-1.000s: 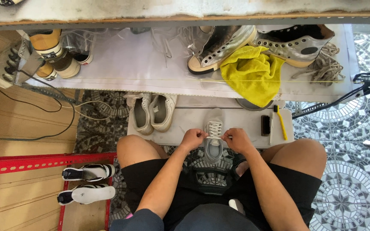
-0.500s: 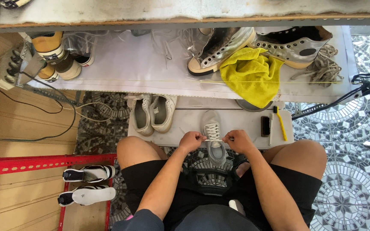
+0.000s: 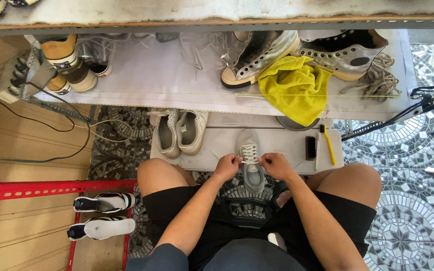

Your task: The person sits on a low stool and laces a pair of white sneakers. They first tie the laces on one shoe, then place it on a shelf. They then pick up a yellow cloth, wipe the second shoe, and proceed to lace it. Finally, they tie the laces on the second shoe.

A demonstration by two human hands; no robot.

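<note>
A grey sneaker [image 3: 250, 170] with white laces lies toe-away between my knees, its front resting on a low grey board [image 3: 282, 143]. My left hand [image 3: 227, 166] pinches a lace end on the shoe's left side. My right hand [image 3: 276, 165] pinches the other lace on the right side. Both hands sit at the top eyelets, close together over the tongue.
A pair of pale sneakers [image 3: 179, 131] stands on the board's left end; a yellow brush [image 3: 328, 144] and a dark block [image 3: 310, 148] lie on its right. On the shelf beyond: silver high-tops [image 3: 259, 54], yellow cloth [image 3: 293, 88], loose laces [image 3: 375, 80]. Black-and-white shoes [image 3: 101, 216] sit lower left.
The hands have barely shifted; they stay at the laces, drawn slightly closer together over the shoe.
</note>
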